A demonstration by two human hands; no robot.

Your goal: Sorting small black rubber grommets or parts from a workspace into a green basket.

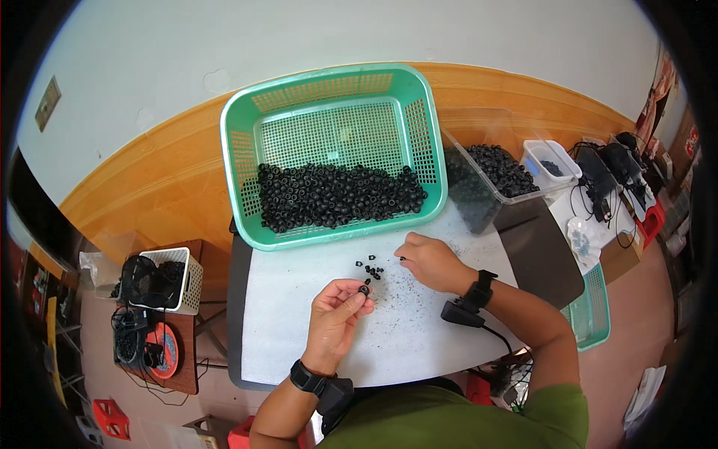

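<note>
Over the white sheet (292, 329), my left hand (336, 314) pinches a small round black plastic part (364, 289) between thumb and fingers, with its hollow end showing. My right hand (435, 263) is farther off and to the right, its fingertips closed on a tiny black piece (402, 258) just above the sheet. Between the two hands lies a loose group of several small black pieces (372, 271). Behind them stands a green plastic basket (333, 238), its near half filled with a heap of round black parts (336, 196).
Right of the basket, a clear bin (479, 198) holds more black parts beside a small white tub (552, 161). Tiny specks (419, 314) litter the sheet. At the left, a white basket (191, 284) and an orange-red bowl (170, 352) stand on a low brown table (187, 374).
</note>
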